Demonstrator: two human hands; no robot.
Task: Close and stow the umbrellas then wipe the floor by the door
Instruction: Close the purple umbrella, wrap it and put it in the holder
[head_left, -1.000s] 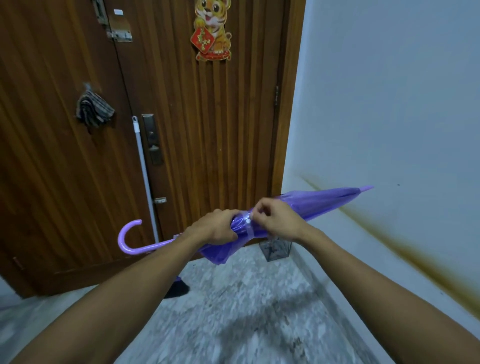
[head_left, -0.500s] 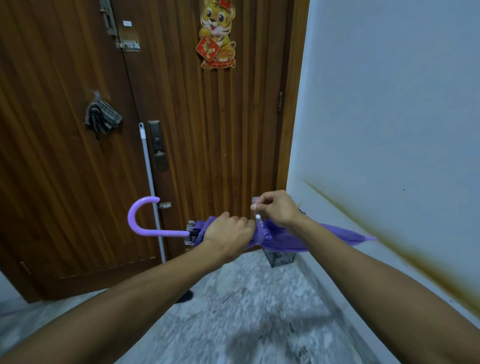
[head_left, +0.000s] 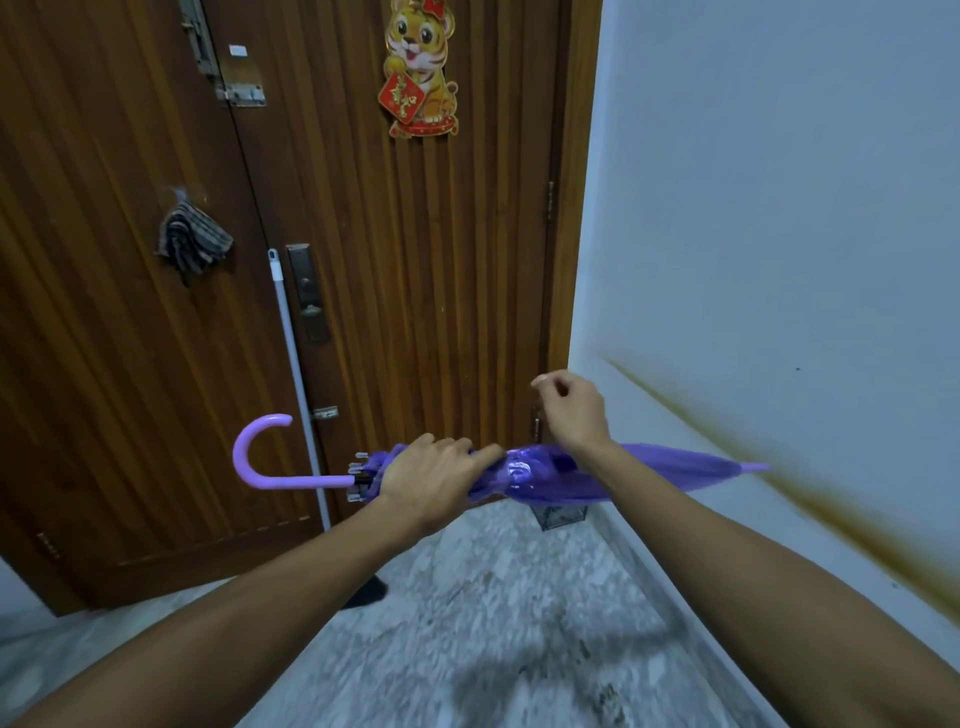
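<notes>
Head view, the only one I have: I am looking down my two bare forearms toward a brown wooden door (head_left: 415, 270) with a pale wall on the right and a speckled stone floor (head_left: 467, 649) below.

My left hand (head_left: 426, 480) is wrapped around a purple umbrella (head_left: 670, 470), holding it roughly level above the floor, just in front of the door. The grip sits on the gathered canopy near the rib ends. The curved handle (head_left: 254, 454) sticks out to the left; the pointed tip aims right, toward the wall. The canopy is folded down and bunched, with a cinched spot just right of my left fingers.

My right hand (head_left: 571, 413) hangs above the canopy, apart from it, fingers loosely curled and thumb and forefinger nearly pinched. I cannot tell whether it holds a strap; nothing shows between the fingers.

A white pole (head_left: 291, 364) leans against the door, and a striped cloth (head_left: 192, 239) hangs on a hook further left. A small wire basket (head_left: 558, 514) stands in the corner, partly hidden by the umbrella.

My judgement: the step in hand is securing the folds. To do it well, I should keep the left grip firm so the folds stay tight, wind them one way, then fasten the strap snugly before stowing.
</notes>
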